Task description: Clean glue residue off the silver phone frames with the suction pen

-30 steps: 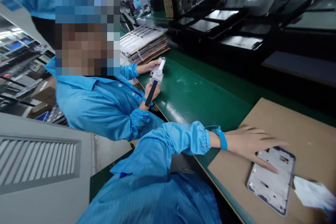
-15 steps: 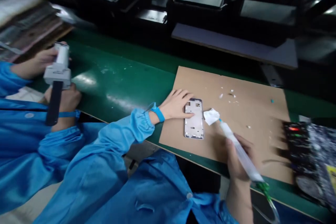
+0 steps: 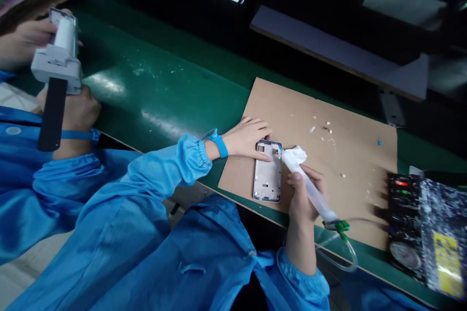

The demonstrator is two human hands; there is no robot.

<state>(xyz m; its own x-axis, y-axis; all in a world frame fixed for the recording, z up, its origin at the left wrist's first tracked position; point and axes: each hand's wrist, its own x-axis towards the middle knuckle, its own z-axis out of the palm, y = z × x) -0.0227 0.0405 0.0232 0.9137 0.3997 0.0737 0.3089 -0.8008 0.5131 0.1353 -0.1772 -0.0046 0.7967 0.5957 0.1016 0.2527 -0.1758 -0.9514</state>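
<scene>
Brown cardboard sheet on the green bench carries a phone frame, pressed flat at its upper left by the open left hand; just right of the frame, a syringe dispenser is gripped in the right hand, its cloth-wrapped tip touching the frame's top corner.

Cardboard sheet on green bench

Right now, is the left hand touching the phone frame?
Touching. The head view shows the left hand with fingertips resting on the top edge of the phone frame, no gap visible.
</scene>
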